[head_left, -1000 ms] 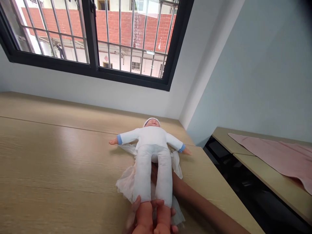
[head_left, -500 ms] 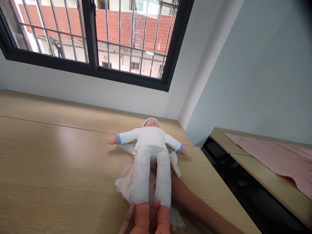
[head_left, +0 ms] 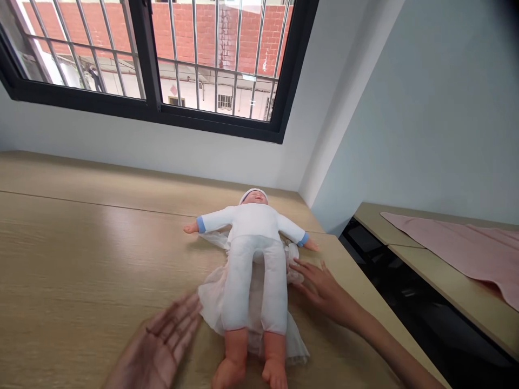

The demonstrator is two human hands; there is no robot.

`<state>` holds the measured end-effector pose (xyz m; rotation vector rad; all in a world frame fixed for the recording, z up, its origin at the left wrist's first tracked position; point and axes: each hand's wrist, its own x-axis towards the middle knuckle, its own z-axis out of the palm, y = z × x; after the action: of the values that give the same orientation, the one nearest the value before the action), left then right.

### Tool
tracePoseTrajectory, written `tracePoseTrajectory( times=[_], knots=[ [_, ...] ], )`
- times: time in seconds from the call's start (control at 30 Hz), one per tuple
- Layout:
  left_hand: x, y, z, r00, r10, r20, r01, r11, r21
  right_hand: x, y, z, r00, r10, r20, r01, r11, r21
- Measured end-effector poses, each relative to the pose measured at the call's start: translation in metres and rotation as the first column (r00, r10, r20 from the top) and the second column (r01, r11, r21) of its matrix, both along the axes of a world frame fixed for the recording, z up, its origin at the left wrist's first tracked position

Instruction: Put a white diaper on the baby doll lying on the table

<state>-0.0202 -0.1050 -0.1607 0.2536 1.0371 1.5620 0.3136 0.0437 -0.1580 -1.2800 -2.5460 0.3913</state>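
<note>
left hand (head_left: 158,346) has come off the ankles of the doll (head_left: 254,222); right hand (head_left: 324,290) has drawn out from its legs. left: fingers extended, just beside sheer cloth (head_left: 211,296). right: fingers apart, at cloth's other edge. doll face up between both hands, on cloth.

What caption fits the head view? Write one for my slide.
A doll in white lies over pale cloth on a table, a person's left hand and right hand on either side.

A doll (head_left: 256,222) lies face-up on rumpled white fabric (head_left: 211,298), between left hand (head_left: 159,341) and right hand (head_left: 327,293).
</note>
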Motion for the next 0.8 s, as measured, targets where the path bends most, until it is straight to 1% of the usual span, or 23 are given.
tracePoseTrajectory(
  times=[0.03,0.1,0.13,0.17,0.2,0.23,0.3,0.37,0.4,0.47,0.5,0.53,0.6,0.67,0.73,0.8],
  knots=[
    [-0.006,0.009,0.01,0.997,0.052,-0.06,-0.051,0.999,0.015,0.007,0.006,-0.001,0.999,-0.04,-0.037,0.039,0.999,-0.018],
    [-0.014,0.029,0.034,0.977,0.063,-0.205,-0.047,0.995,0.085,0.015,0.019,-0.003,0.99,-0.102,-0.096,0.099,0.994,-0.04],
    [-0.017,0.041,0.045,0.955,0.042,-0.292,-0.003,0.991,0.132,0.017,0.025,-0.003,0.986,-0.125,-0.112,0.121,0.992,-0.042],
    [-0.019,0.053,0.054,0.922,-0.001,-0.387,0.069,0.985,0.161,0.016,0.032,-0.003,0.984,-0.138,-0.115,0.134,0.99,-0.041],
    [-0.021,0.067,0.059,0.878,-0.052,-0.476,0.149,0.975,0.168,0.014,0.038,-0.003,0.983,-0.144,-0.111,0.141,0.989,-0.039],
    [-0.022,0.082,0.061,0.824,-0.114,-0.555,0.234,0.961,0.15,0.01,0.044,-0.003,0.984,-0.141,-0.105,0.137,0.99,-0.037],
    [-0.022,0.112,0.056,0.713,-0.219,-0.667,0.342,0.938,0.058,-0.002,0.056,-0.005,0.989,-0.111,-0.093,0.109,0.994,-0.026],
    [-0.018,0.14,0.043,0.591,-0.241,-0.77,0.363,0.932,-0.013,-0.015,0.067,-0.01,0.992,-0.086,-0.087,0.086,0.996,-0.004],
    [-0.014,0.151,0.037,0.521,-0.234,-0.821,0.353,0.935,-0.042,-0.021,0.072,-0.014,0.993,-0.079,-0.086,0.081,0.997,0.013],
    [-0.006,0.166,0.029,0.372,-0.189,-0.909,0.379,0.925,-0.037,-0.03,0.08,-0.02,0.995,-0.05,-0.088,0.055,0.997,0.054],
    [-0.001,0.17,0.028,0.301,-0.16,-0.94,0.423,0.906,-0.018,-0.034,0.084,-0.023,0.996,-0.02,-0.092,0.027,0.997,0.074],
    [0.003,0.172,0.028,0.245,-0.129,-0.961,0.48,0.877,0.005,-0.037,0.087,-0.024,0.995,0.02,-0.098,-0.011,0.996,0.092],
    [0.01,0.173,0.031,0.181,-0.069,-0.981,0.577,0.815,0.049,-0.04,0.09,-0.021,0.987,0.086,-0.133,-0.072,0.992,0.101],
    [0.012,0.175,0.034,0.153,-0.037,-0.987,0.629,0.775,0.069,-0.043,0.091,-0.014,0.977,0.07,-0.204,-0.06,0.997,0.057],
    [0.01,0.182,0.032,0.14,-0.031,-0.99,0.634,0.77,0.066,-0.046,0.089,-0.006,0.964,0.014,-0.265,-0.015,1.0,0.001],
    [0.005,0.191,0.028,0.137,-0.029,-0.99,0.623,0.78,0.064,-0.048,0.086,0.002,0.951,0.012,-0.309,-0.021,0.999,-0.025]
  ],
)
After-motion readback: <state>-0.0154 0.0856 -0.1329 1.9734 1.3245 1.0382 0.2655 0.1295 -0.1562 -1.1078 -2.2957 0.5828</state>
